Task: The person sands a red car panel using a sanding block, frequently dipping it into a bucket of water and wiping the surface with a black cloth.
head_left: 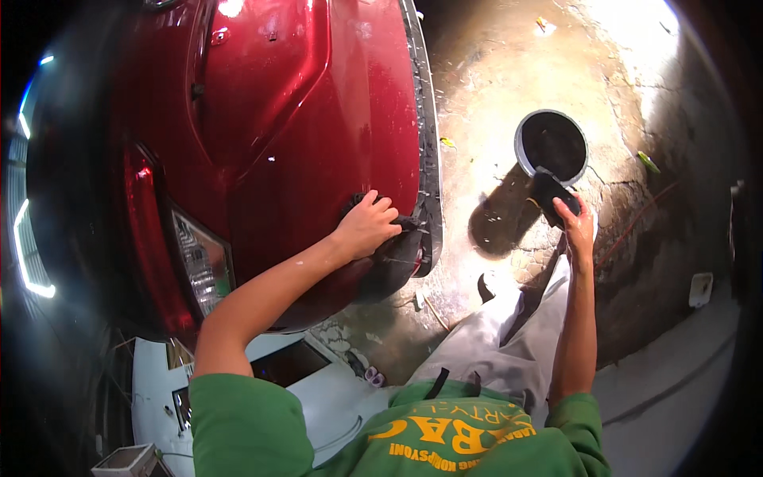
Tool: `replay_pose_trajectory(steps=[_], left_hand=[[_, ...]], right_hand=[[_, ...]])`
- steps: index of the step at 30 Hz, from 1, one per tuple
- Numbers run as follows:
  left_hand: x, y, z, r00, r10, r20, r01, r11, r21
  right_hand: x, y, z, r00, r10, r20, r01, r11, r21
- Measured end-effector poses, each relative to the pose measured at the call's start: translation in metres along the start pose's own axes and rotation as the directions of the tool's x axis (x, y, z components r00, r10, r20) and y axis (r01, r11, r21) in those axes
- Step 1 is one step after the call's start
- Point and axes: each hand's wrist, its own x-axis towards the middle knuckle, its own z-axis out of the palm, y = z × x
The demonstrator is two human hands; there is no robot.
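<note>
My left hand [368, 226] presses a dark, crumpled cloth [408, 223] against the rear corner of a red car [318, 183], close to the bumper's edge. Its fingers are bent over the cloth, which shows on either side of them. Off to the right, my right hand [579, 226] grips a black, flat block with rounded corners [550, 197]; whether it is a sponge or a sanding block I cannot tell. That block is held above the ground, overlapping the near rim of a round bucket [519, 151] with a dark inside.
A tail light [203, 258] sits at the car's left side. White panels [155, 381] lie on the floor behind it, near a pair of slippers [373, 376]. A thin reddish hose or cord [636, 222] crosses the cracked concrete floor [485, 87], where a few leaves [648, 163] lie.
</note>
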Motion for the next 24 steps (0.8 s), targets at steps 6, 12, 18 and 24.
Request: replay_pose_trajectory(steps=[6, 12, 18, 24], left_hand=[[-0.069, -0.001, -0.078, 0.999, 0.037, -0.019, -0.036, 0.997, 0.07], [-0.152, -0.015, -0.158, 0.956, -0.243, -0.162, 0.282, 0.915, 0.29], [-0.154, -0.01, -0.139, 0.938, -0.222, -0.265, 0.268, 0.951, 0.153], [-0.136, -0.012, -0.106, 0.973, -0.022, -0.228, 0.051, 0.991, 0.122]], right_hand=[[-0.069, 0.071, 0.01, 0.997, -0.071, -0.023, 0.074, 0.985, 0.154], [-0.116, 0.068, 0.141, 0.985, -0.171, -0.013, 0.171, 0.981, 0.095], [-0.1, 0.041, 0.238, 0.881, -0.442, -0.168, 0.44, 0.896, -0.054], [-0.146, 0.026, 0.31, 0.933, -0.36, -0.013, 0.356, 0.917, 0.181]])
